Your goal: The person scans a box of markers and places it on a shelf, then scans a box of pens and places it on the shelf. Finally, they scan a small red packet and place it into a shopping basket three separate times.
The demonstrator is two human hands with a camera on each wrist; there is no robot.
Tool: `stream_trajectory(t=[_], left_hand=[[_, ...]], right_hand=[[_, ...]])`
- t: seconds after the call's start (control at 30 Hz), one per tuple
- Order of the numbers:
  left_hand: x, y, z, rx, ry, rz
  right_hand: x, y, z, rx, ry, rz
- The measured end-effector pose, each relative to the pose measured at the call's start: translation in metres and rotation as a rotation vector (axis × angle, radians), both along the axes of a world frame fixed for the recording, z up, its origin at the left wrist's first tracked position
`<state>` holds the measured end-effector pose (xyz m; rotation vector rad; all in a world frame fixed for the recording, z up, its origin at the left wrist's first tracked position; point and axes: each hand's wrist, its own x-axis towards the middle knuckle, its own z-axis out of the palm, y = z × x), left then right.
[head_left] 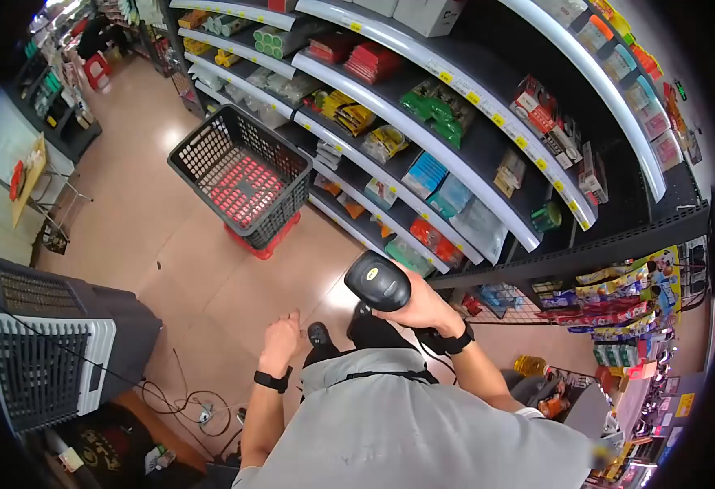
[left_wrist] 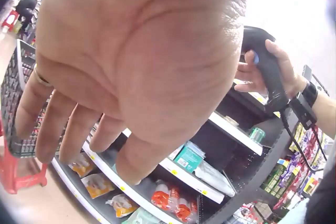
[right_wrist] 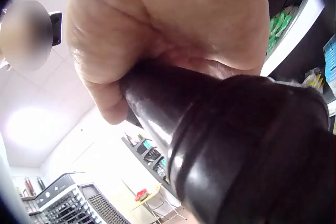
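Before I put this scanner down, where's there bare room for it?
For the scanner, the floor between the black basket and the air cooler is widely bare; the basket's inside looks bare too. A dark shelf patch shows between green bags and a tan packet. It's crowded at the cables beside the cooler and among the hanging packets.

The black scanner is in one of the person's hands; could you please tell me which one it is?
The right hand grips the black scanner by its handle; the left hand, by contrast, holds nothing.
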<state>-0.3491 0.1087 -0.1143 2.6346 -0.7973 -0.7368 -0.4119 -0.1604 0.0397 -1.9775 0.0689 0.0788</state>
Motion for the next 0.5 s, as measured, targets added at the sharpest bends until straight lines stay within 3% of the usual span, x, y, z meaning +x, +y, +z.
stream_trajectory(t=[0.17,0.27,0.33,0.37,0.5], left_hand=[[0.009,0.002,0.016,-0.066,-0.007,0.036],[0.034,0.001,0.042,-0.128,0.066,0.127],[0.055,-0.001,0.058,-0.402,-0.006,0.230],[0.065,-0.005,0.072,-0.390,-0.009,0.235],[0.105,-0.031,0.152,-0.771,-0.042,0.239]], right_hand=[[0.017,0.005,-0.010,-0.005,-0.086,0.040],[0.034,-0.004,-0.013,0.030,0.065,0.024],[0.050,-0.011,-0.015,0.050,0.053,0.018],[0.057,-0.015,-0.014,0.082,0.055,0.020],[0.087,-0.037,-0.018,0.110,-0.059,0.002]])
